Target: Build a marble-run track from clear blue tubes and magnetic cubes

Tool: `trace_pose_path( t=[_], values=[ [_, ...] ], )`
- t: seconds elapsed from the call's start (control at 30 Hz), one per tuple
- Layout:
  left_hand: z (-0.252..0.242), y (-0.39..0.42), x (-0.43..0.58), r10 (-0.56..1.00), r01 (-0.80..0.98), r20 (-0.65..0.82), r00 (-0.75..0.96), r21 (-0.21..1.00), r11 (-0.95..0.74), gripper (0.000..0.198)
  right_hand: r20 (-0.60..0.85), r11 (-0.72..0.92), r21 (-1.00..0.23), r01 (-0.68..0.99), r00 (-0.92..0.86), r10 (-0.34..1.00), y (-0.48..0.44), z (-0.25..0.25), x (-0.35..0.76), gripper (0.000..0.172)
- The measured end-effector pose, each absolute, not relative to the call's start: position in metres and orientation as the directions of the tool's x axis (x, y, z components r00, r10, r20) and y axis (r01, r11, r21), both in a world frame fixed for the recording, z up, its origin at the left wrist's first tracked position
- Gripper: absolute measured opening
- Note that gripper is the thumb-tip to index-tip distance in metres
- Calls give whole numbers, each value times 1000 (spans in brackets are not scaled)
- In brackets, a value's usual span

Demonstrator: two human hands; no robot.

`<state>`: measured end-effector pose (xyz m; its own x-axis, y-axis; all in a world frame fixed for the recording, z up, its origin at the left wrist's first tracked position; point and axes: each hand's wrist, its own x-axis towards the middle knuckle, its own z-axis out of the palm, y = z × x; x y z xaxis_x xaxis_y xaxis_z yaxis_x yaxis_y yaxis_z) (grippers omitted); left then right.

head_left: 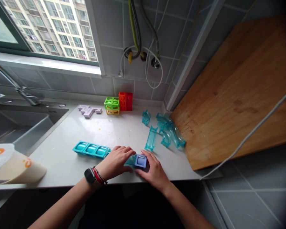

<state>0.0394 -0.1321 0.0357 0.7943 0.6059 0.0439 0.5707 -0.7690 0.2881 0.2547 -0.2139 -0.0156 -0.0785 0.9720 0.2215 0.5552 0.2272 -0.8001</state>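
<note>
My right hand (154,171) is closed around the side of a periwinkle-blue cube block (140,161), fingers at its back edge and thumb near its front. To the left of that cube, and lined up with it, is a translucent teal track piece (130,161). My left hand (116,161) spans this piece, fingers behind and thumb in front, hiding most of it. A row of teal cube blocks (91,149) extends left from under my left hand along the counter; whether the track piece joins it is hidden.
Loose translucent teal track pieces (151,138) lie right of centre. Green and yellow cube blocks (112,105) stand beside red blocks (125,101) near the wall, with pale lilac pieces (88,111) nearby. A sink (59,116), plastic cup (19,167) and leaning wooden board (240,95) flank the counter.
</note>
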Motion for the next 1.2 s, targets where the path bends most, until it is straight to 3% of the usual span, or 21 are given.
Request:
trace_pose_path(
  t=[0.1,0.27,0.43,0.5,0.67,0.83,1.07,1.2],
  values=[
    [44,-134,15,635,584,142,759,282,-761,84,215,199,-813,548,-36,976,-221,-18,260,75],
    [44,-122,-59,769,743,251,587,209,-636,77,263,219,-794,567,-4,965,-234,-15,275,62],
    [22,-107,-95,851,842,146,505,132,-523,79,325,345,-701,624,-151,933,-218,16,274,34],
    [17,-103,-94,859,845,94,504,151,-513,68,282,373,-649,663,-246,928,-207,28,269,38],
    [24,-100,-87,843,818,83,532,208,-537,47,84,371,-557,743,-393,915,-190,33,260,68],
    [32,-100,-85,808,769,69,585,270,-579,43,18,319,-596,737,-384,923,-181,26,264,62],
    [38,-103,-84,785,726,45,618,351,-592,73,25,351,-610,711,-425,905,-175,28,280,55],
    [36,-111,-85,766,710,58,640,338,-618,53,50,368,-535,760,-407,912,-187,30,283,58]
  ],
)
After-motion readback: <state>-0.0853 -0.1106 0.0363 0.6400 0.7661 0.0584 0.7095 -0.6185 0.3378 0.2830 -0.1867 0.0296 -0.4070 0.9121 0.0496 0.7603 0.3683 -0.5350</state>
